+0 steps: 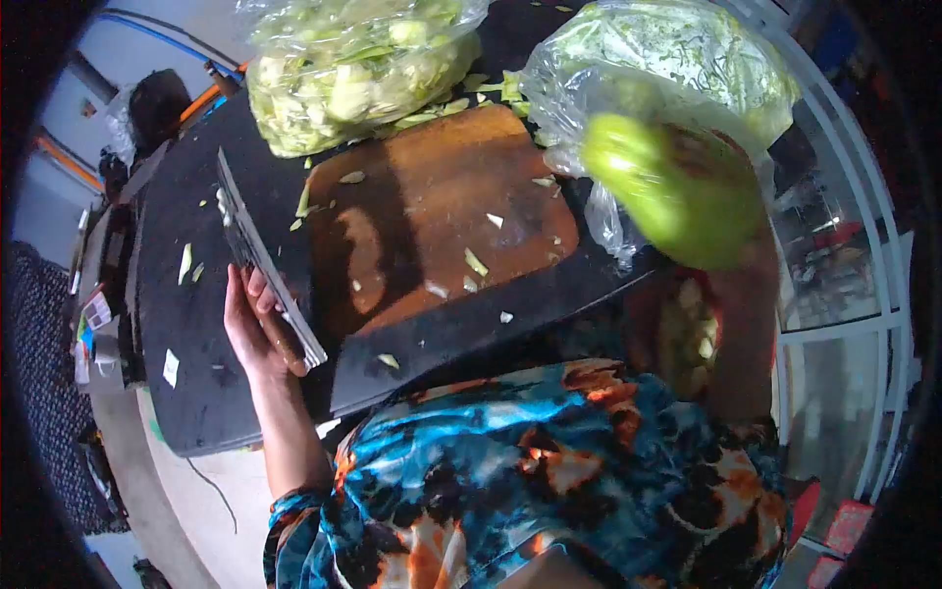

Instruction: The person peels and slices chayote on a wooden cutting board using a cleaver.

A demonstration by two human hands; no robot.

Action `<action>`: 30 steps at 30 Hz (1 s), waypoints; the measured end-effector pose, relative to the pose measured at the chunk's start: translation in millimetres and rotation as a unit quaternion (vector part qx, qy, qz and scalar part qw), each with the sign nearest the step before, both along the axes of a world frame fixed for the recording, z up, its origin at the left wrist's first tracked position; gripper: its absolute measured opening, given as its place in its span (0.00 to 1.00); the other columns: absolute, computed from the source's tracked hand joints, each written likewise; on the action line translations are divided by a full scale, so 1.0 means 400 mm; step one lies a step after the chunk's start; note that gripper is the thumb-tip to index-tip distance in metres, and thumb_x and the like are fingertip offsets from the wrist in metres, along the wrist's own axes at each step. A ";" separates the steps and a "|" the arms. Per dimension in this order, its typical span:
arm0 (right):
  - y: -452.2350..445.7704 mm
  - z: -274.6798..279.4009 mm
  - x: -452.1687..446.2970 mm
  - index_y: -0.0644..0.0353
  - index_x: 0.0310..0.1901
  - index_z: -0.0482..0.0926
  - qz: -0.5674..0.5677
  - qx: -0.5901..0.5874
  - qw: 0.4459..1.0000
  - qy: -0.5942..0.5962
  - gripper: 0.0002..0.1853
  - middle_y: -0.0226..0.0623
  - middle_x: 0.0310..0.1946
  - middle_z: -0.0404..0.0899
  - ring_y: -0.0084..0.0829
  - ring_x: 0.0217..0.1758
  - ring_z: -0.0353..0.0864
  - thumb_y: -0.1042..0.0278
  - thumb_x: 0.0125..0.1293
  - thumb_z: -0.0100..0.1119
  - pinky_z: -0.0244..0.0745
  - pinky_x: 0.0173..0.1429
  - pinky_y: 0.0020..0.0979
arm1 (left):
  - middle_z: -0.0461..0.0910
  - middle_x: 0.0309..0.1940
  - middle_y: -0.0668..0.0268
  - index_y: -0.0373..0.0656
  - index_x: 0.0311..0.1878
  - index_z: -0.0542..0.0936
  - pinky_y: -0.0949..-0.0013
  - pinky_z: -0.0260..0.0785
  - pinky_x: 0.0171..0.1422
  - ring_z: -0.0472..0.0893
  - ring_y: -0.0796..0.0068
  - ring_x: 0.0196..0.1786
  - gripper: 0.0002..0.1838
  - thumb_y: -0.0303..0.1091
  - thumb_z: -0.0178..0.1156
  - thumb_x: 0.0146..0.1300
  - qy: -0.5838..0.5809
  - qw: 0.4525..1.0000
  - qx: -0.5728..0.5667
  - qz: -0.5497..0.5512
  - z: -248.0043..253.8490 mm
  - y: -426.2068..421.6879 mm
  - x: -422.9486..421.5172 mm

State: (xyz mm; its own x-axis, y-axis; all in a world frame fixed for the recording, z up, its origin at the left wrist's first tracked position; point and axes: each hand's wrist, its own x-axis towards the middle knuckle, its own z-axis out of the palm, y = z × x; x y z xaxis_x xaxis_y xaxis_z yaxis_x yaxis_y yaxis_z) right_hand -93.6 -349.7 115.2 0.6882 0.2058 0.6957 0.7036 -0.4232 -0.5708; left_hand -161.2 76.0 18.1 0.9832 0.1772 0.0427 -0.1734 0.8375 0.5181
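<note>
My left hand (260, 329) is wrapped around a knife (257, 250) beside the left edge of the cutting board, its broad blade slanting up and away. Bits of pale vegetable cling to the blade. Raised over the table's right side, my right hand (721, 157) holds an oblong, bright green vegetable (667, 191), blurred by motion; most of the fingers are in shadow or hidden. The brown cutting board (451, 196) carries a few pale green scraps. Near the green vegetable lies a clear plastic bag (687, 59) with green contents.
Another clear bag (363, 79), full of cut pale green pieces, stands behind the board. Scraps are scattered over the black table (196, 324). Below my right arm, a container (687, 334) of pale pieces shows in shadow. A glazed metal frame (834, 329) is at the right.
</note>
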 end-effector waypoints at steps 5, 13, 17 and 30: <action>0.251 -0.108 0.055 0.53 0.59 0.67 0.084 -0.141 0.984 -0.061 0.38 0.41 0.59 0.61 0.45 0.62 0.64 0.71 0.39 0.66 0.66 0.61 0.39 | 0.62 0.20 0.72 0.45 0.26 0.64 0.75 0.63 0.26 0.65 0.81 0.20 0.17 0.43 0.42 0.71 0.011 0.999 -0.025 0.017 0.050 -0.033 -0.015; 0.332 -0.180 0.114 0.43 0.61 0.68 0.187 -0.282 0.941 -0.026 0.36 0.38 0.64 0.56 0.46 0.63 0.62 0.64 0.46 0.68 0.64 0.64 0.41 | 0.61 0.22 0.73 0.42 0.35 0.68 0.76 0.64 0.31 0.64 0.81 0.23 0.16 0.45 0.40 0.71 -0.032 0.998 0.014 0.046 0.114 -0.070 -0.014; 0.322 -0.192 0.130 0.55 0.53 0.74 0.221 -0.062 0.972 0.054 0.21 0.42 0.55 0.68 0.40 0.58 0.69 0.66 0.57 0.62 0.63 0.63 0.36 | 0.61 0.18 0.75 0.46 0.31 0.68 0.73 0.72 0.34 0.68 0.82 0.22 0.15 0.45 0.44 0.70 -0.046 0.999 -0.006 -0.024 0.131 -0.117 0.051; 0.296 -0.235 0.049 0.62 0.57 0.65 0.572 0.351 0.498 0.549 0.48 0.42 0.35 0.71 0.38 0.33 0.74 0.20 0.55 0.34 0.71 0.34 0.32 | 0.78 0.38 0.66 0.40 0.50 0.67 0.75 0.70 0.46 0.76 0.81 0.41 0.13 0.39 0.44 0.71 -0.165 0.892 0.359 -0.219 0.204 -0.365 0.213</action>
